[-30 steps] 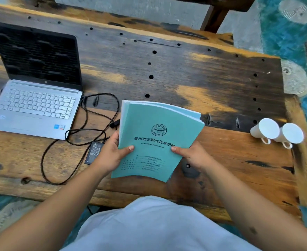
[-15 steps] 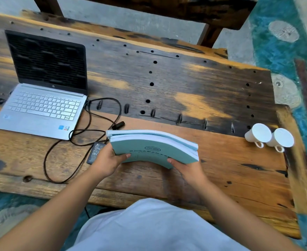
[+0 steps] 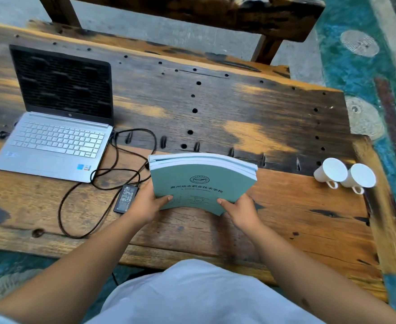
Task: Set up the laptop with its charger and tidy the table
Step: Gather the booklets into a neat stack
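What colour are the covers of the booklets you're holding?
Teal green, with dark printed text and a round emblem on the top booklet; the head view shows it.

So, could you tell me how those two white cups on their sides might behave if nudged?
The two white cups lie on their sides near the table edge, so they could roll. Their handles rest low, which may check that. They look ceramic, so probably breakable if they fall.

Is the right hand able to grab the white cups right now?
Probably not yet. The right hand and left hand both grip the green booklets. The white cups lie on their sides further right, with bare table between.
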Demonstrator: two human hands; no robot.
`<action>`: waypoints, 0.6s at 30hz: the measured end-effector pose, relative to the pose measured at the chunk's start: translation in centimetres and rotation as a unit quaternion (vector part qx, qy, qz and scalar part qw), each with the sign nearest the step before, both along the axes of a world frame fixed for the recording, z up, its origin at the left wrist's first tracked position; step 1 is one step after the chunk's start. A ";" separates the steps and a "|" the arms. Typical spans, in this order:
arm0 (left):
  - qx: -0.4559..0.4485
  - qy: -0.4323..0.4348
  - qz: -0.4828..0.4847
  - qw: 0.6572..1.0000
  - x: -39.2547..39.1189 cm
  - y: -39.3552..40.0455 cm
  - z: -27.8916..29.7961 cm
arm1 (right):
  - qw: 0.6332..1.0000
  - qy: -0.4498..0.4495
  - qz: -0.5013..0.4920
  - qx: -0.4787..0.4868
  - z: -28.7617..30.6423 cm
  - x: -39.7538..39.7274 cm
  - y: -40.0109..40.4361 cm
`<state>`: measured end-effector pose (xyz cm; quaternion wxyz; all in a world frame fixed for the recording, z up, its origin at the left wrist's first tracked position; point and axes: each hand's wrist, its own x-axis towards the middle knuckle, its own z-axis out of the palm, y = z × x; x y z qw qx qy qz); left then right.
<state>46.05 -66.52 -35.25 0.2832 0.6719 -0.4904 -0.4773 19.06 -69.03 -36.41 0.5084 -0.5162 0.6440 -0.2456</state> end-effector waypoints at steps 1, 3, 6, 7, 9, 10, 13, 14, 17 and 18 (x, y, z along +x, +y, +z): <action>-0.001 0.000 0.006 1.000 -0.1 -0.1 -0.2 | 1.000 0.012 0.005 0.006 -0.5 0.0 0.2; 0.002 0.004 0.013 1.000 -0.2 -0.2 -0.6 | 0.999 0.034 0.011 0.017 -1.3 0.1 0.5; 0.019 0.012 0.017 1.000 -0.1 -0.5 -1.2 | 0.998 0.051 0.011 0.035 -1.9 0.3 0.8; 0.024 0.010 0.016 1.000 -0.1 -0.6 -1.3 | 0.998 0.045 0.009 0.035 -1.9 0.3 0.7; 0.034 0.007 0.011 0.999 0.2 -1.1 -1.7 | 0.999 0.034 0.015 0.035 -1.9 0.2 0.1; 0.035 0.005 0.006 0.999 0.3 -1.5 -1.7 | 0.999 0.033 0.024 0.033 -1.9 0.0 -0.4; 0.045 -0.001 0.005 0.999 0.5 -3.0 -1.8 | 0.998 0.016 0.047 0.041 -1.6 -0.5 -2.2; 0.060 -0.002 0.012 0.998 0.5 -3.8 -1.8 | 0.997 0.008 0.051 0.050 -1.6 -0.6 -2.8; 0.117 0.006 0.008 0.993 0.6 -6.2 -2.5 | 0.995 0.003 0.046 0.083 -1.9 -0.6 -4.8; 0.132 0.021 0.004 0.991 0.6 -7.0 -2.8 | 0.995 -0.005 0.038 0.095 -2.1 -0.6 -5.5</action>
